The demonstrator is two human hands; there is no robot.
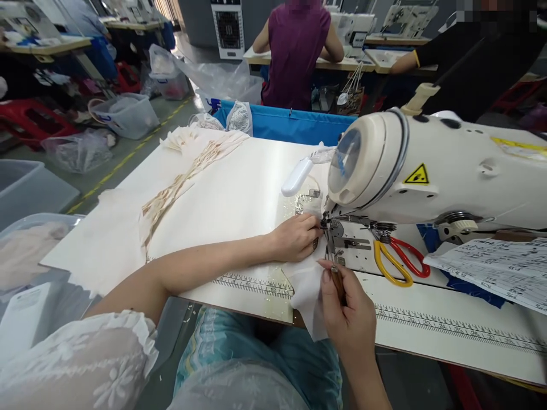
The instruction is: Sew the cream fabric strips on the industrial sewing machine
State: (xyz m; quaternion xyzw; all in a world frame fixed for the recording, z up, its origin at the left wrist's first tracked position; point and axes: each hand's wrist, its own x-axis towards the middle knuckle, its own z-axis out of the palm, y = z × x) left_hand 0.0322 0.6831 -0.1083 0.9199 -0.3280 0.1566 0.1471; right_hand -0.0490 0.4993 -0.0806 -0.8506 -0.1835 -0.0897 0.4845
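A white sewing machine (pixel 431 165) stands on the right, its needle area (pixel 325 222) just beside my left hand. My left hand (pixel 297 238) is closed, its fingers bent together on a piece of thin white fabric (pixel 314 285) at the presser foot; its fingertips are partly hidden. Below the needle plate (pixel 352 244), my right hand (pixel 348 307) grips a slim tool with a brown wooden handle (pixel 337 283). The tool's metal shaft points up toward the needle area, and its tip is hard to make out. The fabric hangs over the table's front edge.
Scissors with red and yellow handles (pixel 393 267) lie right of the needle plate, near written sheets (pixel 496 267). Gathered cream fabric strips (pixel 179 185) lie on the left of the white table (pixel 239 188). Plastic bins (pixel 123 117) stand on the floor. Other people sit at machines ahead.
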